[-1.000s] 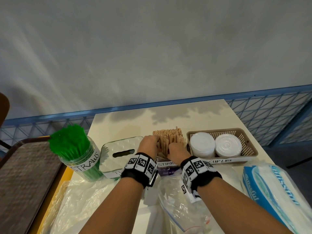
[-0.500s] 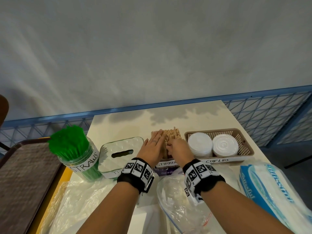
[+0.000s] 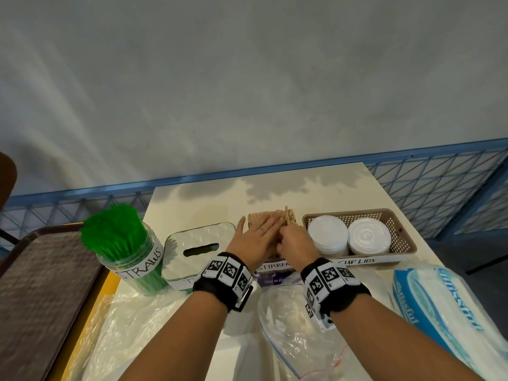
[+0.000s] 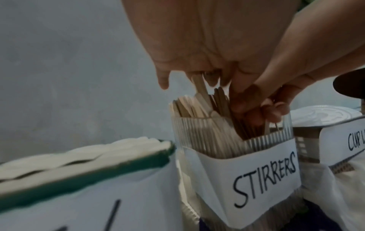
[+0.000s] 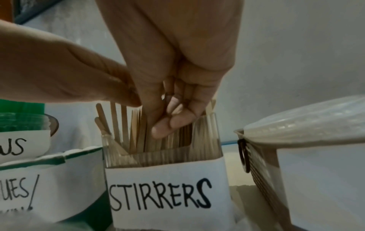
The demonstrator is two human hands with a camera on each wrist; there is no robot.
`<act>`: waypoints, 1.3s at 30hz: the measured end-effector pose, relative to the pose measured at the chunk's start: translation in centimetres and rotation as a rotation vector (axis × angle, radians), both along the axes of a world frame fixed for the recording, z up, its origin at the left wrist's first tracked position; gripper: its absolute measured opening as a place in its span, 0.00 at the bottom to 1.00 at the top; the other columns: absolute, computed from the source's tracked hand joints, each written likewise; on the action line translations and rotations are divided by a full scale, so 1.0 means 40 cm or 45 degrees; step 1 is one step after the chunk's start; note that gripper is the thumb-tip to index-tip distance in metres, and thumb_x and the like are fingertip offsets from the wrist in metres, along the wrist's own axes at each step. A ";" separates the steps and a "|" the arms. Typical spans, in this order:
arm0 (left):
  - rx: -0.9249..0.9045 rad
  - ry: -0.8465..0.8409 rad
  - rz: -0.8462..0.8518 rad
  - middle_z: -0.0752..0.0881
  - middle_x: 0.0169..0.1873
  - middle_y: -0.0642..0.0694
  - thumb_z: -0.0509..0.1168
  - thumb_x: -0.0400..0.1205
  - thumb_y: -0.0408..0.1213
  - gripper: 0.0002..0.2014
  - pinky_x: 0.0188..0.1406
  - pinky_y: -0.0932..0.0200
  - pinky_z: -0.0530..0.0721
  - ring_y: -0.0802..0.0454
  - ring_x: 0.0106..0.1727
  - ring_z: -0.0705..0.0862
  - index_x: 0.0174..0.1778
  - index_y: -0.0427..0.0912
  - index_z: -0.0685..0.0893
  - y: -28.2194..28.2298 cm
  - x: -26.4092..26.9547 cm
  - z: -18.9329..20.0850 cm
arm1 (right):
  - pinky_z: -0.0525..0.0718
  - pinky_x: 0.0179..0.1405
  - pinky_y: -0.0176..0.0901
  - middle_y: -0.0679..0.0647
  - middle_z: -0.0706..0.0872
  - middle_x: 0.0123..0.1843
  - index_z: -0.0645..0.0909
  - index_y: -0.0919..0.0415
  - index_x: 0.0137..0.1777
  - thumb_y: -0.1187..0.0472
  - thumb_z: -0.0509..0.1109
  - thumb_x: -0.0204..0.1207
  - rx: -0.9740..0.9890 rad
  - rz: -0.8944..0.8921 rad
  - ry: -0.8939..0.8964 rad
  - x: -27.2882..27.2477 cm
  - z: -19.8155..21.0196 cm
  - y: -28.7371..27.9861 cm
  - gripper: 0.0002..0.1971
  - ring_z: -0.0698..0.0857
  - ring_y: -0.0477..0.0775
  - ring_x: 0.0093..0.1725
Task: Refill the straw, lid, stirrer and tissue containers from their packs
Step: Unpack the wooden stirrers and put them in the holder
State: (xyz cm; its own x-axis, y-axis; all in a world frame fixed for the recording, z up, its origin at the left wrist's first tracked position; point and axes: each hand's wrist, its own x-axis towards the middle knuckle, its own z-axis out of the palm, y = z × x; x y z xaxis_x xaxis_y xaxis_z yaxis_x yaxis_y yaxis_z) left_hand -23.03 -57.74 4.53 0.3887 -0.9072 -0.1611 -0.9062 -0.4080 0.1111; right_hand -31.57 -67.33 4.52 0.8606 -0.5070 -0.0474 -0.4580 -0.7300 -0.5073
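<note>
A clear ribbed container labelled STIRRERS (image 3: 275, 266) (image 4: 247, 164) (image 5: 162, 184) stands mid-table, packed with upright wooden stirrers (image 3: 288, 215) (image 4: 189, 109) (image 5: 122, 125). My left hand (image 3: 258, 237) (image 4: 187, 62) lies flat on their tops, fingers straight. My right hand (image 3: 294, 243) (image 5: 173, 117) is right beside it, fingers curled down among the stirrers and gripping a few at the container's right side. A jar of green straws (image 3: 129, 251), a tissue box (image 3: 198, 248) and a basket (image 3: 398, 235) with two stacks of white lids flank the container.
A blue-and-white tissue pack (image 3: 439, 312) lies front right. An empty zip bag (image 3: 297, 325) and a crumpled clear bag (image 3: 123, 325) lie under my forearms. A brown tray (image 3: 41, 298) sits off the table's left edge. A blue mesh fence runs behind.
My left hand has gone from curled around the stirrers to flat on their tops. The bundle now sits lower and more level. My right hand stays curled at its right side.
</note>
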 end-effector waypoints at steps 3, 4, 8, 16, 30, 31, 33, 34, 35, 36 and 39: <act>-0.164 0.089 0.105 0.49 0.83 0.54 0.49 0.86 0.30 0.28 0.81 0.46 0.42 0.57 0.83 0.46 0.82 0.51 0.51 0.006 0.019 0.010 | 0.81 0.57 0.45 0.54 0.85 0.40 0.83 0.63 0.46 0.65 0.69 0.75 0.104 0.132 -0.006 -0.017 -0.002 0.002 0.04 0.80 0.50 0.40; -0.274 0.133 0.177 0.52 0.83 0.53 0.49 0.86 0.28 0.28 0.81 0.48 0.44 0.57 0.83 0.49 0.81 0.50 0.55 0.010 0.025 0.013 | 0.82 0.56 0.43 0.51 0.86 0.41 0.84 0.62 0.50 0.64 0.70 0.75 0.154 0.200 0.005 -0.023 0.001 0.005 0.06 0.81 0.47 0.40; -0.380 0.215 0.281 0.58 0.81 0.52 0.49 0.85 0.28 0.25 0.82 0.49 0.51 0.56 0.83 0.54 0.79 0.48 0.62 0.021 0.039 0.020 | 0.72 0.38 0.30 0.39 0.74 0.33 0.80 0.58 0.55 0.63 0.69 0.76 0.206 0.370 0.091 -0.034 0.007 0.023 0.08 0.74 0.39 0.34; -0.327 0.284 0.266 0.60 0.81 0.54 0.51 0.85 0.30 0.23 0.80 0.47 0.58 0.56 0.80 0.63 0.77 0.48 0.67 0.030 0.038 0.005 | 0.72 0.54 0.38 0.59 0.80 0.59 0.78 0.65 0.62 0.61 0.63 0.80 0.079 0.380 0.232 -0.007 -0.028 0.035 0.14 0.79 0.57 0.58; -0.462 0.382 0.359 0.64 0.80 0.47 0.48 0.88 0.41 0.20 0.74 0.63 0.62 0.52 0.78 0.66 0.77 0.45 0.68 0.039 0.049 -0.001 | 0.69 0.37 0.29 0.41 0.73 0.31 0.83 0.60 0.45 0.61 0.67 0.79 0.224 0.201 -0.133 0.000 -0.024 0.028 0.05 0.71 0.38 0.30; -0.464 0.382 0.351 0.63 0.80 0.48 0.48 0.88 0.42 0.20 0.74 0.63 0.62 0.52 0.78 0.66 0.77 0.46 0.67 0.038 0.049 -0.003 | 0.67 0.34 0.28 0.41 0.73 0.29 0.81 0.58 0.43 0.60 0.66 0.79 0.220 0.138 -0.158 0.004 -0.018 0.024 0.05 0.71 0.37 0.29; -0.469 0.370 0.321 0.61 0.81 0.49 0.48 0.88 0.42 0.21 0.75 0.63 0.61 0.53 0.79 0.64 0.79 0.47 0.64 0.036 0.047 -0.009 | 0.65 0.28 0.26 0.41 0.71 0.28 0.78 0.56 0.37 0.59 0.66 0.79 0.183 0.022 -0.203 0.017 -0.010 0.017 0.08 0.69 0.36 0.28; -0.473 0.359 0.299 0.60 0.81 0.49 0.49 0.88 0.42 0.22 0.75 0.63 0.61 0.54 0.80 0.63 0.79 0.48 0.62 0.035 0.046 -0.014 | 0.65 0.26 0.26 0.41 0.71 0.27 0.74 0.55 0.33 0.60 0.66 0.80 0.155 -0.029 -0.208 0.023 -0.008 0.015 0.12 0.69 0.36 0.27; -0.484 0.349 0.272 0.59 0.81 0.50 0.49 0.88 0.42 0.22 0.76 0.63 0.61 0.54 0.80 0.63 0.80 0.49 0.60 0.033 0.044 -0.018 | 0.65 0.25 0.27 0.42 0.70 0.27 0.70 0.53 0.30 0.61 0.66 0.80 0.128 -0.067 -0.206 0.027 -0.008 0.013 0.16 0.68 0.37 0.27; -0.499 0.342 0.243 0.57 0.82 0.50 0.50 0.88 0.41 0.23 0.76 0.62 0.61 0.54 0.80 0.61 0.80 0.51 0.58 0.031 0.041 -0.023 | 0.65 0.26 0.28 0.43 0.70 0.27 0.68 0.53 0.28 0.62 0.65 0.79 0.120 -0.084 -0.197 0.032 -0.011 0.015 0.17 0.68 0.38 0.27; -0.543 0.343 0.152 0.53 0.82 0.51 0.53 0.86 0.32 0.28 0.80 0.57 0.61 0.54 0.82 0.57 0.81 0.53 0.54 0.025 0.027 -0.020 | 0.77 0.39 0.39 0.53 0.80 0.34 0.80 0.63 0.41 0.69 0.62 0.78 0.148 -0.044 -0.114 0.039 -0.017 0.025 0.07 0.76 0.50 0.34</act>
State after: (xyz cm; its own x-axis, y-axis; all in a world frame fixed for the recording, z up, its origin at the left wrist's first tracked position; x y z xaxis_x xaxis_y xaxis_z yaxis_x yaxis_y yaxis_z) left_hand -21.95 -56.72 3.73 0.4890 -0.8660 0.1045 -0.7724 -0.3743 0.5132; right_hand -30.00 -66.33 3.83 0.8463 -0.5317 -0.0313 -0.4306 -0.6485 -0.6278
